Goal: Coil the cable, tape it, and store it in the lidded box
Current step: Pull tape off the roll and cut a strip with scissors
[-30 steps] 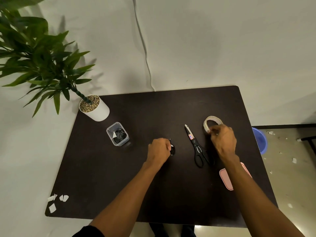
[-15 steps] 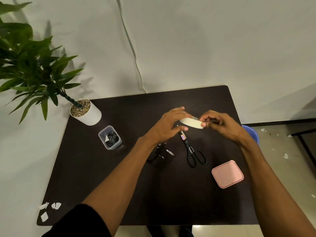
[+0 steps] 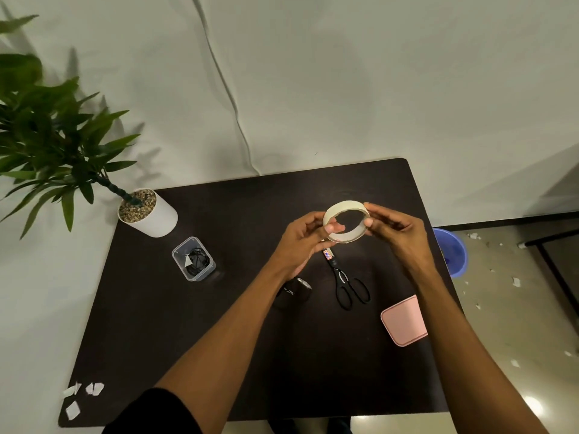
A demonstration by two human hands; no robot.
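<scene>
Left hand (image 3: 308, 233) and right hand (image 3: 391, 230) pinch the tape roll (image 3: 343, 206), newly raised off the table (image 3: 141, 308); the coiled cable (image 3: 297, 292), let go, lies at the roll's 7 o'clock, apparently awaiting tape.

Dim, even indoor light; the dark table (image 3: 188, 339) swallows detail. Plant (image 3: 53, 142) leaves motion-blurred, casting soft shadows on the wall (image 3: 344, 73). Glare spot on the floor (image 3: 513, 321) lower right; wide-angle bowing at edges.
</scene>
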